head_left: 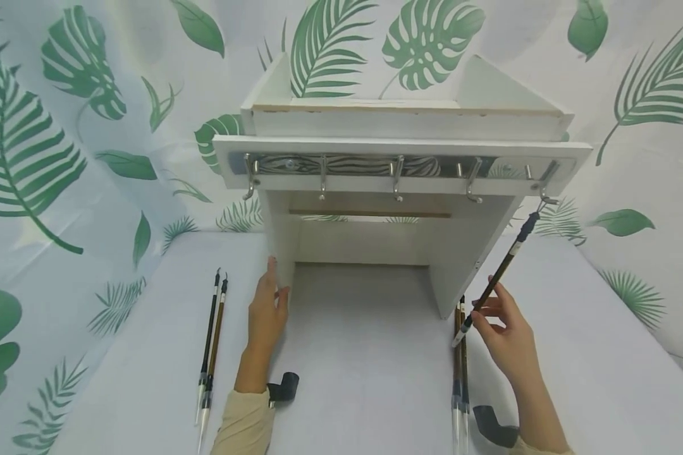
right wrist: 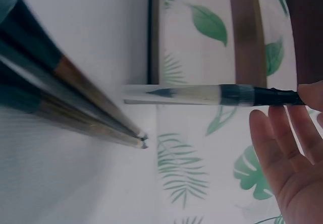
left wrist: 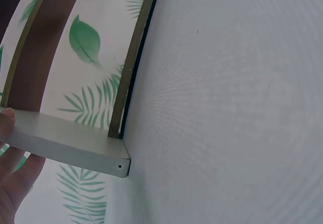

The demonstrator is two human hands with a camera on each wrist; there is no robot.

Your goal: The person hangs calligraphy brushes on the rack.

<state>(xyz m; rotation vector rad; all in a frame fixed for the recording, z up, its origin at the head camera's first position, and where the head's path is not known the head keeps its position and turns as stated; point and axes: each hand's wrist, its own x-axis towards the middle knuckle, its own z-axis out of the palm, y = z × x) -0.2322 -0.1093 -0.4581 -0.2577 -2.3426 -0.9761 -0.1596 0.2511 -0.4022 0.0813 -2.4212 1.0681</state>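
Observation:
A white wooden shelf rack [head_left: 341,123] stands upright with a row of metal hooks [head_left: 398,180] along its front. My right hand [head_left: 509,335] pinches a dark calligraphy brush [head_left: 503,268] between thumb and fingers; in the right wrist view its bristles [right wrist: 197,94] lie inside a clear cap. The brush tilts, cord end up, with its loop by the rightmost hook [head_left: 546,186]; whether the loop is on it, I cannot tell. My left hand [head_left: 266,316] holds the front edge of the left side panel [left wrist: 70,141], thumb on one side and fingers on the other.
Two brushes [head_left: 215,328] lie on the white cloth [head_left: 370,379] left of my left arm. More brushes [head_left: 461,385] lie under and in front of the held one, by the rack's right panel [head_left: 472,253]. A leaf-print backdrop [head_left: 125,126] surrounds the table.

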